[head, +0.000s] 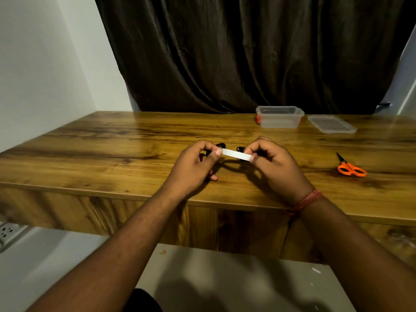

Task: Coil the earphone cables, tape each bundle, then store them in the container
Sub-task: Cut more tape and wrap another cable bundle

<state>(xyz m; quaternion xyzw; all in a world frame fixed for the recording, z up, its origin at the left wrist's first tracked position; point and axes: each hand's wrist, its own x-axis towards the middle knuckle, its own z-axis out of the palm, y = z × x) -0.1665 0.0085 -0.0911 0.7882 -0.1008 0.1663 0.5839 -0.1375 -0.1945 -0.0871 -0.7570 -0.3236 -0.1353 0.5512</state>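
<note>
Stretching a strip of white tape (pixel 236 154) between both hands, we hold it taut just above the desk (pixel 112 154) in the head view. Our left hand (pixel 193 164) has its grip pinched on the tape's left end between thumb and forefinger, and our right hand (pixel 273 161) has its grip pinched on the right end the same way. The strip runs slightly downhill from left to right.

Behind the tape, two small black clusters of earphone cable (pixel 221 145) peek out above the strip, one near each hand. We cannot tell whether they lie on the desk or are partly caught under the curled fingers, and their coils are too dark and small to make out.

A red thread band (pixel 308 199) wraps our right wrist.

At the back of the desk, to the right, stands the clear plastic container (pixel 279 117), open, with an orange clasp on its left side. Its clear lid (pixel 331 124) lies flat just beside it on the right, apart from it. Orange-handled scissors (pixel 350 167) lie closed near the right edge of the desk, well apart from our hands, blades pointing away from us.

A dark curtain (pixel 247 52) hangs behind the desk, and a power strip (pixel 9 233) shows at the lower left.
</note>
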